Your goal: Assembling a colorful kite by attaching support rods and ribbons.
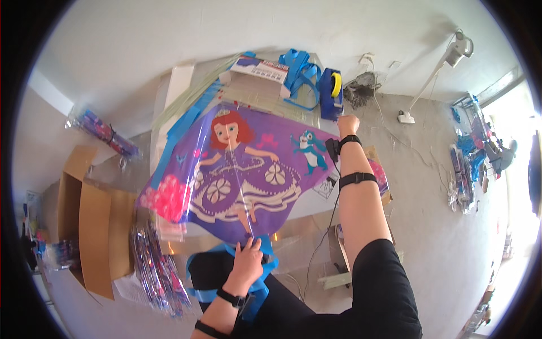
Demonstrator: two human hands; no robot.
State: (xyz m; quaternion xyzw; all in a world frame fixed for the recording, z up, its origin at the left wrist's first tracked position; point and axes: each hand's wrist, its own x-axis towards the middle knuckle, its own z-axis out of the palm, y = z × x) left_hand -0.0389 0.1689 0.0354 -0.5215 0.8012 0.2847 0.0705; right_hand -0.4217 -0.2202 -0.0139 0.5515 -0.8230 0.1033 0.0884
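Note:
A purple diamond-shaped kite (261, 133) lies spread on the work table, printed with a red-haired cartoon princess and a blue squirrel-like animal. My left hand (247, 265) rests at its lower tip, fingers stretched out over the edge and over blue ribbon. At the far right corner of the kite, my right hand (348, 124) is closed beside a blue tape dispenser (330, 100) with a yellow roll. Whatever those fingers hold is hidden. Blue ribbon tails (261, 291) hang around my left wrist and over my leg.
Behind the kite are a white printed box (261, 70), thin pale rods (195, 104) and bundled blue ribbon (299, 73). An open cardboard box (96, 237) stands left, near wrapped kite packs (161, 271). A white lamp (429, 79) and loose cables are at the right.

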